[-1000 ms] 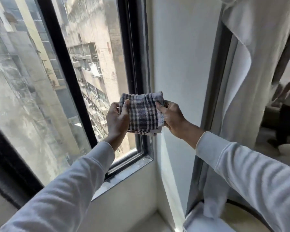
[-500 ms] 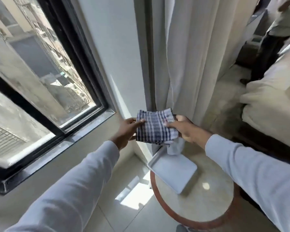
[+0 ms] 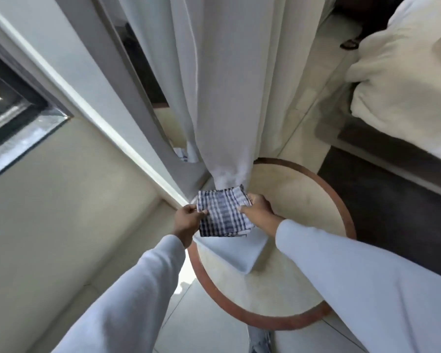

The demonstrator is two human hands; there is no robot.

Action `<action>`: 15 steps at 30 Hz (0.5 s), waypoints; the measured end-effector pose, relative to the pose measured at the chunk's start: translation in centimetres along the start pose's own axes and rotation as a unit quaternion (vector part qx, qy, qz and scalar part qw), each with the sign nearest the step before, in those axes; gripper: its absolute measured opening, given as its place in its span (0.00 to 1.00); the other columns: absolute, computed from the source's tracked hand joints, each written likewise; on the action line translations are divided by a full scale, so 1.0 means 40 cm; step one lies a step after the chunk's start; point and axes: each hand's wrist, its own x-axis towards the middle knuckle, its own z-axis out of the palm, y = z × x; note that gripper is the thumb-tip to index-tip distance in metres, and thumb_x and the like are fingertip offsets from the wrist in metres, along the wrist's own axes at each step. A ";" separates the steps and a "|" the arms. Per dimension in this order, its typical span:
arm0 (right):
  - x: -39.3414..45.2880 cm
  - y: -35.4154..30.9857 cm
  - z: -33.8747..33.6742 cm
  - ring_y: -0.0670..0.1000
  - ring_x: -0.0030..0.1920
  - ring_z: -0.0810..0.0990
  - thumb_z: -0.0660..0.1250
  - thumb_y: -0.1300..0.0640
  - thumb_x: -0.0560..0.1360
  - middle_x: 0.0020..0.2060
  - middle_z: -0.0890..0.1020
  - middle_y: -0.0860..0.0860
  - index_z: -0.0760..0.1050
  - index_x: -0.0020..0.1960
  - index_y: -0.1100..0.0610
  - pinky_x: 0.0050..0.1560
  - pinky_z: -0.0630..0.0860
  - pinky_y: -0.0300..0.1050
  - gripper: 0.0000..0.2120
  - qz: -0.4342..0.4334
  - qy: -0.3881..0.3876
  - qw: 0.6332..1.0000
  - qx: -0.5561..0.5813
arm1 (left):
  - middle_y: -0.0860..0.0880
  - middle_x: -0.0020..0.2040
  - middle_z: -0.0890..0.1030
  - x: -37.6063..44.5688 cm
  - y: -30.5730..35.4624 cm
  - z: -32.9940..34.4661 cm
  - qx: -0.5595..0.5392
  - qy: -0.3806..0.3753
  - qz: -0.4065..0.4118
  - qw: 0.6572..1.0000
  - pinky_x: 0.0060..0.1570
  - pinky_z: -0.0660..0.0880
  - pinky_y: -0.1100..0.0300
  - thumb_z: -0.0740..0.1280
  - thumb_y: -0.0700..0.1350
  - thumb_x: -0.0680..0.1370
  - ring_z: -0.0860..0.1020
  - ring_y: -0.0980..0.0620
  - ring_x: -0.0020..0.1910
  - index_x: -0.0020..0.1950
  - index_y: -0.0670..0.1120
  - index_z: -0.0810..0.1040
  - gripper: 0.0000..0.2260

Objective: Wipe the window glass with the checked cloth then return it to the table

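stage: return leg, wiping judged done | checked cloth (image 3: 223,214) folded, held over round table (image 3: 303,200), above a white folded cloth (image 3: 239,253) | left hand (image 3: 187,221) and right hand (image 3: 259,212) fingers pinch its sides | left: set down, let go

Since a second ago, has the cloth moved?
Yes. The cloth, held by the left hand and right hand, has gone from up at the window glass down to just over the round table, above the white tray.
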 end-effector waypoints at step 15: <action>0.113 0.198 0.212 0.64 0.74 0.71 0.68 0.66 0.80 0.78 0.66 0.60 0.55 0.85 0.61 0.67 0.78 0.56 0.37 -0.067 0.100 0.947 -0.298 | 0.36 0.70 0.78 0.143 -0.153 0.082 0.337 0.091 0.119 0.930 0.64 0.80 0.42 0.69 0.39 0.76 0.81 0.34 0.66 0.72 0.38 0.72 0.24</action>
